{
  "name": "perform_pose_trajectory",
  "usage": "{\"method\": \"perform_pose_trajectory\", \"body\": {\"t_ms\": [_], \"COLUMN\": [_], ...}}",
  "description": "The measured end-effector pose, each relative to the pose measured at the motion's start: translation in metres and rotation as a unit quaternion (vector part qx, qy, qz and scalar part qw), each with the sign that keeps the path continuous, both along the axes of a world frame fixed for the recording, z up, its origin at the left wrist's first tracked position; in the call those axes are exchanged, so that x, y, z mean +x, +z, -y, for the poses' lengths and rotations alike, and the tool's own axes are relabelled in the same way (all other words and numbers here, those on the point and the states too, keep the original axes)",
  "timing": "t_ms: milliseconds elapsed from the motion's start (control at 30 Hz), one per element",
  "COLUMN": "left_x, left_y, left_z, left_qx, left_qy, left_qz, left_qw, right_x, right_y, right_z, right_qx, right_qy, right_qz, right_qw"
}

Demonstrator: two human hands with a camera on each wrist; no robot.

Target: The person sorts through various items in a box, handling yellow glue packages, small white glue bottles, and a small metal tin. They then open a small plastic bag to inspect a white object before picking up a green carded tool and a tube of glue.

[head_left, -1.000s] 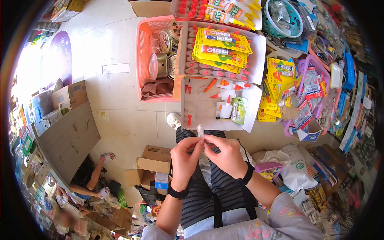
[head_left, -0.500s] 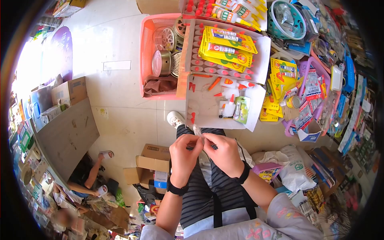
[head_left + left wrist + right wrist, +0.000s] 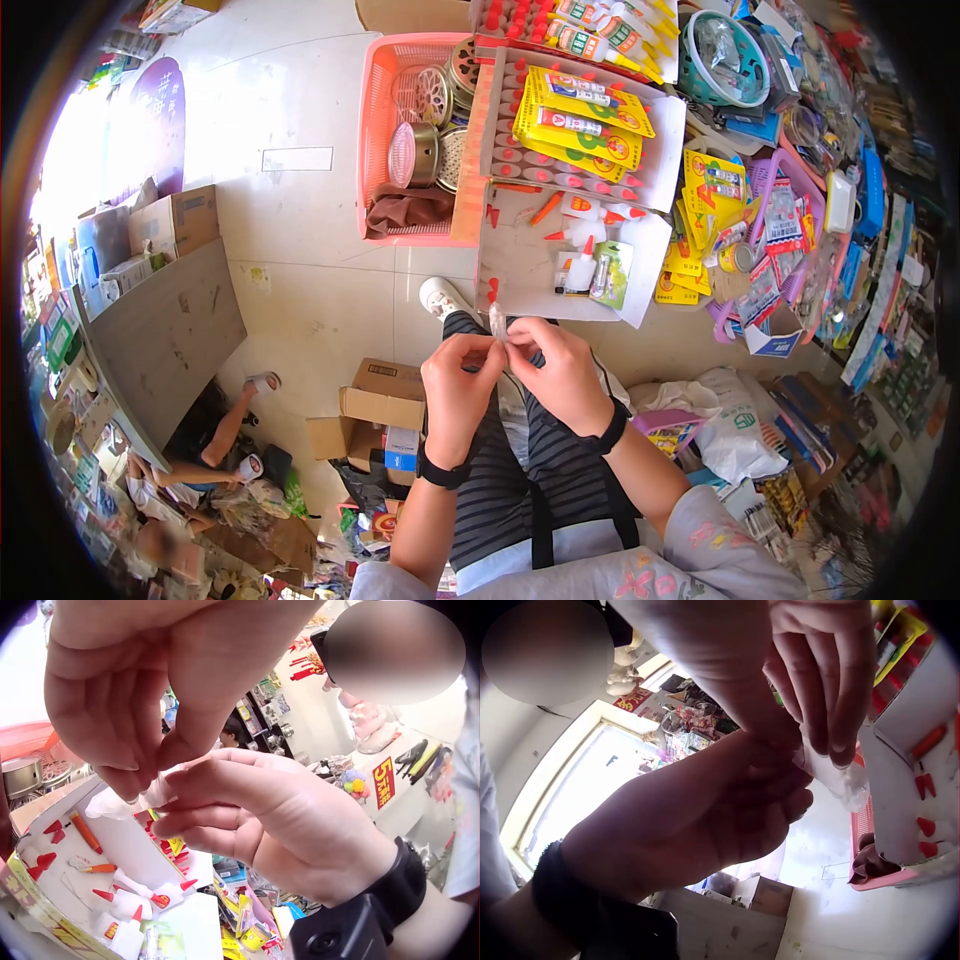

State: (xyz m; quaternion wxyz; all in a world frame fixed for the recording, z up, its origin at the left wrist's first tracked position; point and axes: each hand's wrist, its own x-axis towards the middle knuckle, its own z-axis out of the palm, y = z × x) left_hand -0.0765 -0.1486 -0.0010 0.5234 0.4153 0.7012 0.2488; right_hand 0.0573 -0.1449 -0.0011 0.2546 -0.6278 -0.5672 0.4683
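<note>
Both hands meet in front of the knees, fingertips together at a small piece of crumpled translucent plastic [image 3: 498,318]. My left hand [image 3: 460,388] pinches it between thumb and fingers, and my right hand [image 3: 562,378] pinches it from the other side. Seen from the left wrist, the whitish plastic [image 3: 112,805] sticks out beyond the fingertips, over a shallow white box. From the right wrist it shows as a loose, cloudy end [image 3: 846,783] below the fingers. What it contains, if anything, I cannot tell. Just beyond the hands, the white box [image 3: 515,270] holds white glue bottles [image 3: 581,268] with red caps.
Yellow glue packs [image 3: 580,125] lie on rows of red-capped bottles behind. A pink basket [image 3: 372,120] with round tins stands to the left, a purple basket [image 3: 765,190] to the right. An open cardboard box [image 3: 382,395] sits beside my left leg. Another person's leg [image 3: 228,425] shows at far left.
The boxes and baskets have shifted rightward in the head view. Both hands stay together at the plastic, whose free end has changed its tilt slightly.
</note>
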Motion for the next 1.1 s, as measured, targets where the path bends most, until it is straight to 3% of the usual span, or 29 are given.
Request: {"method": "perform_pose_trajectory", "body": {"t_ms": [67,233,433,467,567,667,767,867,1100], "left_x": [-0.001,-0.004,-0.013,-0.017,-0.027,-0.035,-0.042,-0.037,-0.035], "left_y": [0.003,0.003,0.003,0.004,-0.007,-0.007,-0.026,-0.031,-0.031], "left_z": [-0.001,0.002,0.000,-0.002,-0.008,-0.016,-0.013,-0.009,-0.004], "left_qx": [0.005,0.050,0.046,0.030,0.152,0.114,0.026,-0.065,-0.082], "left_qy": [-0.010,-0.072,-0.119,-0.132,-0.174,-0.195,-0.228,-0.163,-0.149], "left_qz": [-0.014,-0.110,-0.066,-0.051,0.024,0.160,0.329,0.427,0.441], "left_qw": [1.000,0.990,0.990,0.990,0.973,0.961,0.916,0.887,0.881], "right_x": [0.001,0.003,0.000,0.003,0.014,0.016,0.017,0.018,0.016], "right_y": [0.000,-0.001,0.010,0.007,0.000,0.010,0.021,0.026,0.028], "right_z": [0.000,-0.002,-0.006,-0.005,-0.003,-0.011,-0.018,-0.024,-0.029], "right_qx": [0.033,0.142,0.092,0.091,0.071,0.017,-0.038,-0.083,-0.130], "right_qy": [0.066,0.250,0.279,0.294,0.310,0.275,0.255,0.247,0.218], "right_qz": [0.056,0.201,0.255,0.226,0.123,0.005,-0.052,-0.063,-0.083], "right_qw": [0.996,0.936,0.921,0.924,0.940,0.961,0.965,0.964,0.964]}}
